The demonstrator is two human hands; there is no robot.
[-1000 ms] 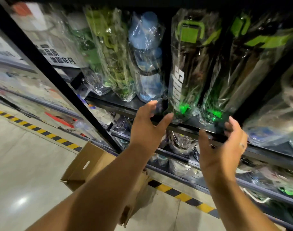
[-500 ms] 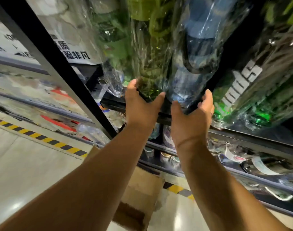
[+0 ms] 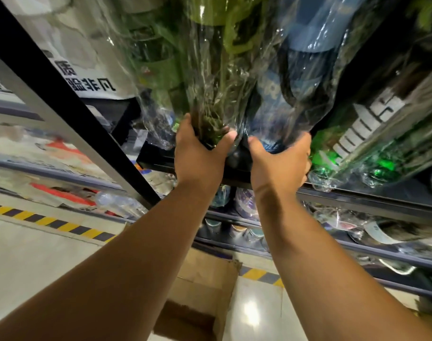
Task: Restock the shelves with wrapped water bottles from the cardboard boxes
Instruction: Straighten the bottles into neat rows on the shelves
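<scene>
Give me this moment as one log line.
left hand: grips green bottle base | right hand: grips blue bottle base | both at shelf front | box: floor below

Standing along the black shelf (image 3: 158, 160): green wrapped bottle (image 3: 210, 77), blue wrapped bottle (image 3: 293, 77), dark wrapped bottle (image 3: 372, 124). Sitting on the floor (image 3: 38, 262) below: cardboard box (image 3: 205, 281).

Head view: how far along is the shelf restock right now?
Done: the shelf holds a row of wrapped bottles, including the black bottle at right. In hand: the left hand grips the green bottle at its base, the right hand the blue bottle likewise, both at the shelf front. Left: the cardboard box sits open on the floor; its contents are hidden, so remaining stock is unclear.
</scene>
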